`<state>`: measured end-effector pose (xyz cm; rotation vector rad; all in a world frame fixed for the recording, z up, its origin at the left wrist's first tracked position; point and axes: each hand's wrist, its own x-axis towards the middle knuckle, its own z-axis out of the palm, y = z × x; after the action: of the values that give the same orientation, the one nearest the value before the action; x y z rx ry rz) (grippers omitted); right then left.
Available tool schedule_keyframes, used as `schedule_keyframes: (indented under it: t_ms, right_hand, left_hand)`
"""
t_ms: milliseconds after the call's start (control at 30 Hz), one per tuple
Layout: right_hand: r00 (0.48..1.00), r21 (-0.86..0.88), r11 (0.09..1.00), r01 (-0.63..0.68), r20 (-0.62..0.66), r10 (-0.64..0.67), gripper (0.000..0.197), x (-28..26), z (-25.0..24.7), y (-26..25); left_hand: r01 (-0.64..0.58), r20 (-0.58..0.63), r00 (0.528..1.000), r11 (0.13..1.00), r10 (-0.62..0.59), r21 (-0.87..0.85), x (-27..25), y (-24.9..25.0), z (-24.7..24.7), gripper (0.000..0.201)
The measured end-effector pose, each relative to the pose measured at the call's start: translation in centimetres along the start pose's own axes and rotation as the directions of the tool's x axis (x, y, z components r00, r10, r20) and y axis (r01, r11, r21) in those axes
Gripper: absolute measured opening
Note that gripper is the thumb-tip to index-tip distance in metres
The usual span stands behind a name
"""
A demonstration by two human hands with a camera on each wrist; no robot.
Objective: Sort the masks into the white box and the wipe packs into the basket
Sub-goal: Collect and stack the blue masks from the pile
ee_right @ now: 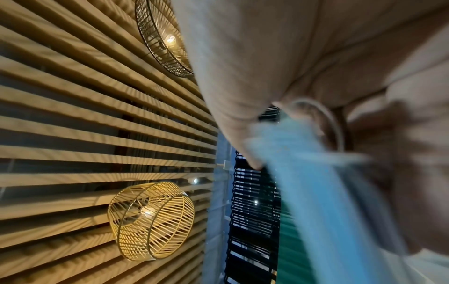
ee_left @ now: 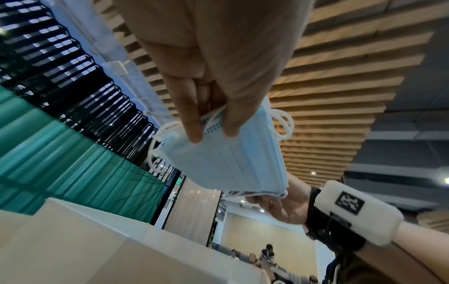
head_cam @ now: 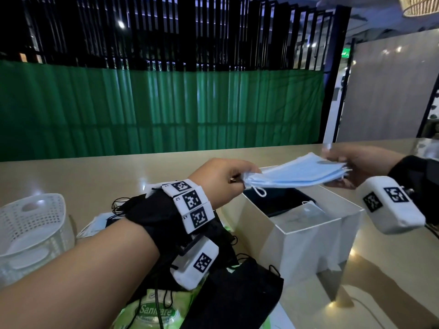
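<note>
A stack of light blue masks (head_cam: 297, 173) hangs flat above the open white box (head_cam: 304, 224). My left hand (head_cam: 228, 179) pinches its left end, and my right hand (head_cam: 351, 167) holds the right end. The left wrist view shows my fingers (ee_left: 194, 123) curled over the blue masks (ee_left: 230, 153), with the right hand (ee_left: 279, 205) under the far end. In the right wrist view the masks (ee_right: 316, 173) are a blur beside my thumb. Black masks (head_cam: 237, 288) and a green wipe pack (head_cam: 154, 312) lie on the table under my left forearm. The white basket (head_cam: 31, 224) stands at the left.
A dark flat thing and a loose ear loop lie inside the white box. More blue masks (head_cam: 97, 224) lie between the basket and the black masks. A beige table (head_cam: 392, 269) runs on to the right of the box. A green curtain stands behind the table.
</note>
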<state>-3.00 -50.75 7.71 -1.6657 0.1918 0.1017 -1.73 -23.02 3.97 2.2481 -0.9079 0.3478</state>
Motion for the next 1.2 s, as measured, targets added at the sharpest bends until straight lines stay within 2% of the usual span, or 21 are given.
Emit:
schedule_keyframes:
  t_ms: [33,100,167,233,333,433,500,633,767,900,1067,1200]
  right_hand:
    - [0.999,-0.005,1.000,0.020,-0.030,-0.021,0.013,-0.2,-0.2,0.0]
    - [0.998,-0.133,0.991,0.018,-0.051,-0.025,0.005,-0.3,-0.5,0.2]
    - [0.997,-0.257,0.966,0.018,-0.067,-0.036,0.019,0.3,-1.2,0.6]
    - [0.994,-0.259,0.966,0.019,-0.097,-0.045,0.008,0.8,-1.7,1.0]
    - [0.990,-0.245,0.969,0.018,-0.129,-0.051,0.017,1.5,-2.3,2.0]
    - [0.986,-0.281,0.960,0.013,-0.157,-0.059,0.019,2.3,-2.5,2.8]
    - [0.978,-0.334,0.943,-0.004,-0.199,-0.066,0.019,2.9,-2.7,3.3]
    - [0.964,-0.439,0.896,-0.064,-0.259,-0.059,0.025,4.1,-3.3,4.5]
    - [0.975,-0.494,0.863,-0.109,-0.223,-0.005,0.026,4.3,-2.9,5.4]
    - [0.975,-0.672,0.722,-0.164,-0.220,0.016,0.028,4.5,-1.5,6.1]
    - [0.972,-0.910,0.357,-0.211,-0.234,-0.024,0.033,5.5,-0.4,6.4]
    - [0.970,-0.920,0.317,-0.230,-0.245,-0.007,0.045,5.5,0.0,6.7]
  left_hand:
    - [0.000,0.031,1.000,1.000,-0.001,0.013,0.0,0.0,0.3,0.032]
    - [0.013,0.087,0.996,0.999,-0.016,0.033,0.2,-0.1,1.0,0.036]
    - [0.034,0.129,0.991,0.999,-0.039,0.043,0.5,-0.1,1.8,0.039]
    - [0.040,0.174,0.984,0.998,-0.048,0.051,0.7,-0.1,2.7,0.036]
    - [0.062,0.255,0.964,0.996,-0.077,0.063,0.8,-0.4,4.0,0.032]
    - [0.058,0.325,0.939,0.981,-0.116,0.183,0.8,-1.1,5.0,0.037]
    - [0.051,0.337,0.933,0.971,-0.129,0.233,0.6,-1.6,5.6,0.037]
    - [0.057,0.317,0.940,0.976,-0.122,0.208,0.3,-2.7,6.8,0.036]
    - [0.075,0.288,0.949,0.981,-0.125,0.177,0.6,-3.2,7.0,0.034]
    - [0.079,0.287,0.949,0.979,-0.131,0.187,1.1,-3.3,6.8,0.030]
    - [0.118,0.287,0.947,0.986,-0.147,0.117,1.4,-3.6,7.0,0.027]
    - [0.138,0.281,0.947,0.987,-0.157,0.088,1.4,-4.0,7.1,0.027]
